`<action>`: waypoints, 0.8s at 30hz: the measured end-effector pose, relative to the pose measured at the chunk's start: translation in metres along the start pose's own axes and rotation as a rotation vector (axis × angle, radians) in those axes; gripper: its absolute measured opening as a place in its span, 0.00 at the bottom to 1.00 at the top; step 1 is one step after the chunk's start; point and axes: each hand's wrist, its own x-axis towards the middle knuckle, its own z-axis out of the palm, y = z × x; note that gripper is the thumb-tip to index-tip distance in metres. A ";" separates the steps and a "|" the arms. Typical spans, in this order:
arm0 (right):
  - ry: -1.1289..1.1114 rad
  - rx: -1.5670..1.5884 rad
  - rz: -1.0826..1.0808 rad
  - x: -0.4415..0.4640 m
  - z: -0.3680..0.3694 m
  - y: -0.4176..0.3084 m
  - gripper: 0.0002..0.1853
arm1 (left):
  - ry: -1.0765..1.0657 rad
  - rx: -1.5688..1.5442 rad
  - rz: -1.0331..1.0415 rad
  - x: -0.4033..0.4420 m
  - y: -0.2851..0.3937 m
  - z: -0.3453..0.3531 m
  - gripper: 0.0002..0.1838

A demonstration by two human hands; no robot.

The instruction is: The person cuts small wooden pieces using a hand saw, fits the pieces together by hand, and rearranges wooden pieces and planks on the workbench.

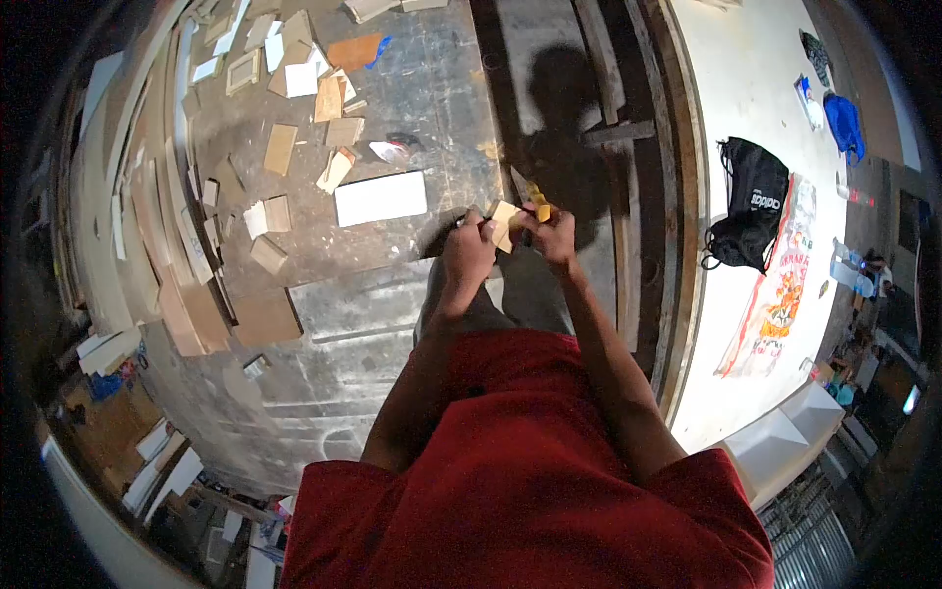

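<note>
Close in front of my body, my left hand (pixel 469 250) pinches the edge of a small pale wooden piece (pixel 504 228). Its fingers are closed around the left side of that piece. My right hand (pixel 552 236) is closed on a yellow tool (pixel 541 208) with a pointed end; its exact kind is too small to tell. The tool is beside the wooden piece, and I cannot tell whether the two touch. A white rectangular board (pixel 381 198) lies flat on the worktop to the left of my hands.
Many wood offcuts (pixel 280 149) are scattered on the worktop at the left. Long boards (pixel 167 226) are stacked along the far left. To the right, beyond a dark gap with wooden beams (pixel 677 177), a white surface (pixel 721 344) bears a black drawstring bag (pixel 754 196) and a printed sack (pixel 780 294).
</note>
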 end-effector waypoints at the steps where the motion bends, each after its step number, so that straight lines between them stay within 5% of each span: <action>1: -0.003 0.000 -0.005 0.003 0.000 0.006 0.14 | 0.006 0.000 0.002 -0.002 0.004 0.001 0.18; 9: 0.009 -0.066 -0.045 0.021 0.003 -0.002 0.16 | -0.025 0.186 0.053 0.013 0.019 -0.013 0.13; 12: -0.026 -0.244 -0.125 0.031 0.005 -0.008 0.15 | 0.476 -0.047 0.203 0.035 0.022 -0.003 0.14; 15: -0.048 -0.356 -0.155 0.033 0.008 -0.021 0.14 | 0.595 0.195 0.242 0.050 0.046 0.009 0.20; 16: -0.045 -0.307 -0.144 0.034 0.008 -0.022 0.13 | 0.476 0.216 0.203 0.048 0.046 0.015 0.24; 24: 0.057 -0.221 -0.123 0.035 -0.001 -0.019 0.16 | 0.619 0.198 0.047 0.048 0.053 0.022 0.25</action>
